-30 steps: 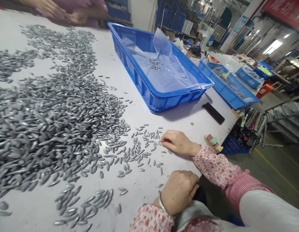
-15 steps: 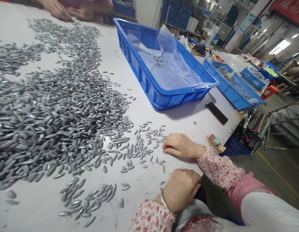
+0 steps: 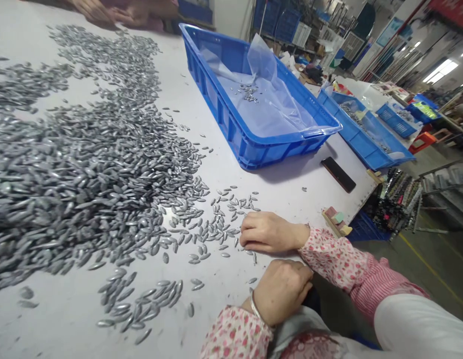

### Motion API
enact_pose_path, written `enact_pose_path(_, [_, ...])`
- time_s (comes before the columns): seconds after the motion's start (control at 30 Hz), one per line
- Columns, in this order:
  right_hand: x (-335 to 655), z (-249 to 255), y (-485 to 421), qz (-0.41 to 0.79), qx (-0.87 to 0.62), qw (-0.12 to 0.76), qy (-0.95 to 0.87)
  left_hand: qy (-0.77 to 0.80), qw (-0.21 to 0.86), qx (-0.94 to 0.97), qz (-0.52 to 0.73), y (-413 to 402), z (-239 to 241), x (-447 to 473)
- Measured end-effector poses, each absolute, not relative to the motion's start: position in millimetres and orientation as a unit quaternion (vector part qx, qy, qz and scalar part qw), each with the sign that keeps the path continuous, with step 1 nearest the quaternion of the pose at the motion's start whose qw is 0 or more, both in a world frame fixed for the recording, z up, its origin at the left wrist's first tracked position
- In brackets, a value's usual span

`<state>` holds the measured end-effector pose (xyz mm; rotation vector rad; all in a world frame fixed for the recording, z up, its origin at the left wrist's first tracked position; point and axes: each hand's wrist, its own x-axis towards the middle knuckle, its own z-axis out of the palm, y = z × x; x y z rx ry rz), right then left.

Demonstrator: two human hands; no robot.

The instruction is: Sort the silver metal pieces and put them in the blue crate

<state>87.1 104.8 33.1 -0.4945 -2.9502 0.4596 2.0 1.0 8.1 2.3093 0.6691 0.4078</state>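
My right hand (image 3: 270,232) rests palm down on the white table at the edge of a thin scatter of grey pieces (image 3: 216,227). Its fingers are bent and held together; whatever is under them is hidden. Closer to my body, my left hand (image 3: 281,291), with a bangle at the wrist, lies curled at the table's edge. Its fingertips are out of sight, so its contents cannot be made out. Small, glossy, pointed oval pieces form a large heap (image 3: 85,174) across the left side. A smaller group (image 3: 141,304) lies apart in front of it.
A blue plastic crate (image 3: 249,154) lined with clear film holds a few grey pieces. To its right are a phone (image 3: 338,174) and a small wooden block with coloured bits (image 3: 336,222). Another person's hands (image 3: 130,14) are across the table. More blue bins (image 3: 366,132) stand beyond.
My right hand has slid left, over the edge of the scattered pieces. My left hand has stayed at the table's edge. The view has shifted slightly.
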Motion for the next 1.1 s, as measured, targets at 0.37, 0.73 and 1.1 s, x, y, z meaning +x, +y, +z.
enact_pose_path(0.37, [93, 29, 113, 0.169, -0.333, 0.117, -0.920, 0.254, 0.349, 0.888, 0.162, 0, 5, 3])
enact_pose_path(0.73, [111, 40, 114, 0.252, -0.295, 0.141, -0.911, 0.256, 0.351, 0.887, 0.157, 0, 6, 2])
enact_pose_path(1.1, [103, 30, 106, 0.181, -0.215, 0.047, -0.959, 0.255, 0.350, 0.886, 0.167, 0, 5, 3])
